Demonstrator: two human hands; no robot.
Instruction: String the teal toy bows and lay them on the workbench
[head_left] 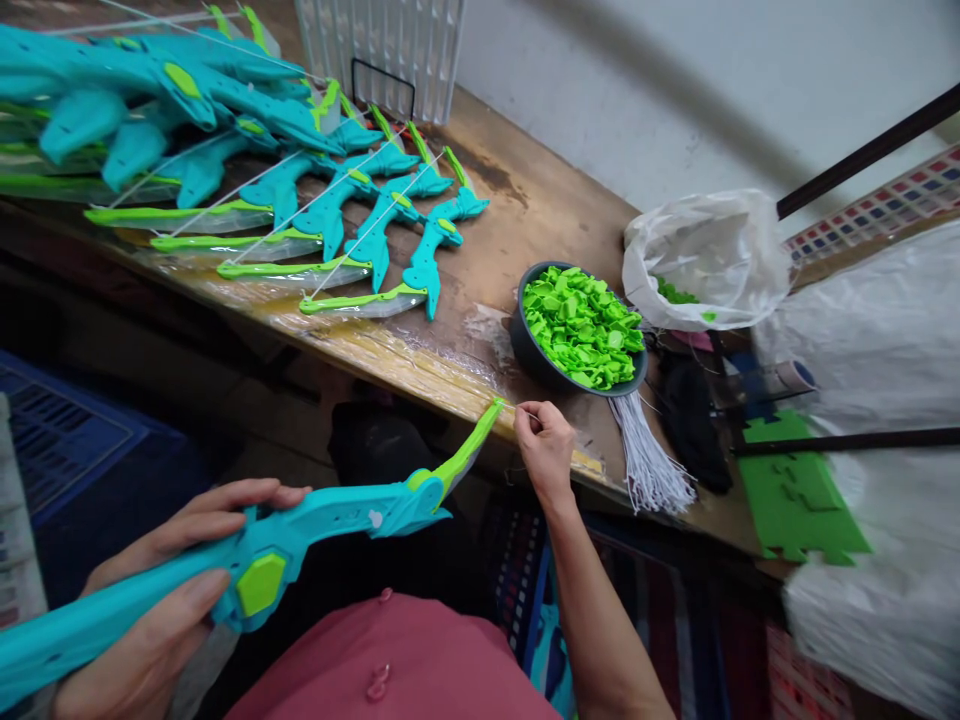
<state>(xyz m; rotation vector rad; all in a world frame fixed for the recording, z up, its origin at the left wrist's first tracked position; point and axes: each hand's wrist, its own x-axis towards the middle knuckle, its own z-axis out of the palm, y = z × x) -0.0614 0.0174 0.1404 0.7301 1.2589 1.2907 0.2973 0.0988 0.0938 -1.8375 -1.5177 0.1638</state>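
My left hand (161,590) is wrapped round a turquoise toy bow (337,510) that slants up from the lower left, with a lime hexagon on its grip and a lime limb pointing away. At the tip of that limb, my right hand (545,445) is closed in a pinch on a thin string (512,405). The fingertips are just beside the limb tip, close to the table's front edge. How the string sits at the tip is too small to tell. A dark bowl (525,350) heaped with small green plastic pieces (581,325) stands beyond my right hand.
Several strung toy bows (375,225) lie overlapping across the wooden table (555,200). A bundle of white strings (649,460) hangs over the front edge, right of the bowl. Behind it stand a white plastic bag (705,260) and a green foam mat (802,490). A blue crate (67,430) is lower left.
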